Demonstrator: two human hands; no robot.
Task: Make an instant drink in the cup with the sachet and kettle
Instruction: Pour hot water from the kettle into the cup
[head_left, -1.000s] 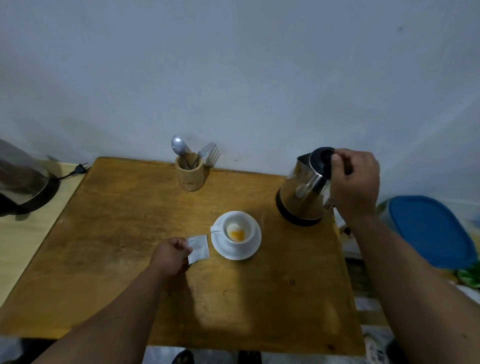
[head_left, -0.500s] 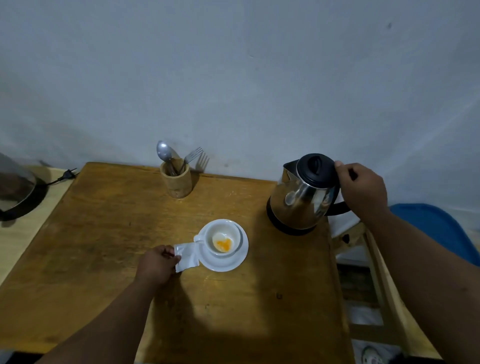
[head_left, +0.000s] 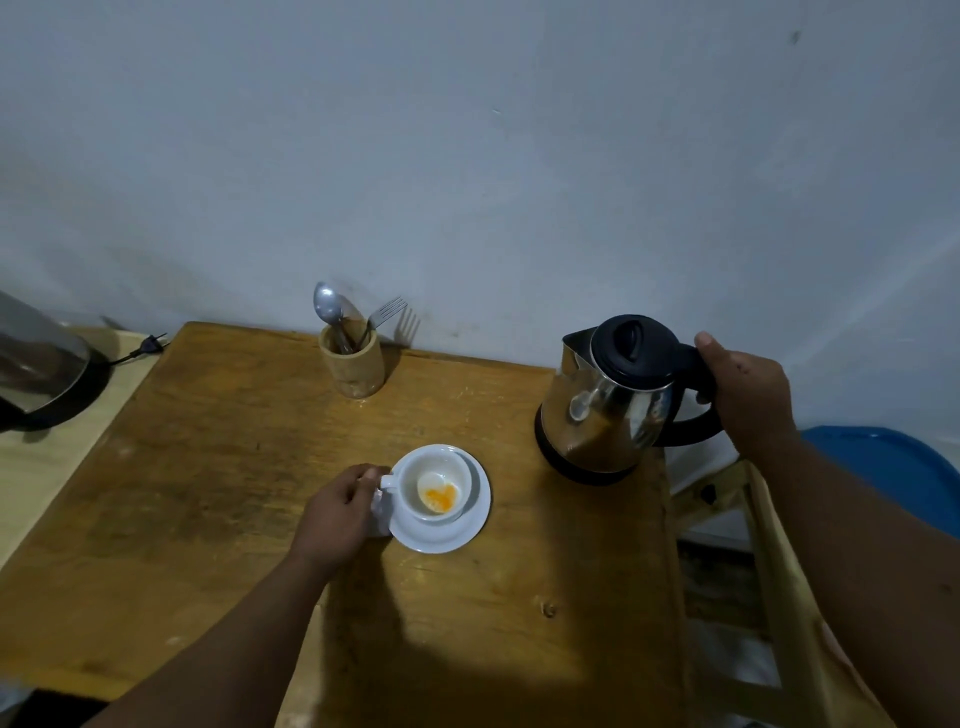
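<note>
A white cup (head_left: 415, 470) with orange powder (head_left: 439, 500) at its bottom stands on a white saucer (head_left: 452, 540) in the middle of the wooden table (head_left: 234, 467). My left hand (head_left: 340, 514) lies just left of the cup, closed on the white sachet (head_left: 380, 514), with the fingertips against the cup's handle. The steel kettle (head_left: 608, 410) with a black lid is upright at the table's right edge. My right hand (head_left: 748, 395) grips its black handle. Whether the kettle's base touches the table I cannot tell.
A wooden holder (head_left: 352, 366) with a spoon and a fork stands at the back by the wall. A second steel appliance (head_left: 36, 374) with a loose plug (head_left: 149, 343) sits far left. A blue lid (head_left: 883, 467) and a wooden frame (head_left: 769, 571) are beyond the right edge.
My left hand has slid right with the sachet until its fingers reach the cup's handle. The kettle, tilted a second ago, now stands upright, still gripped by my right hand.
</note>
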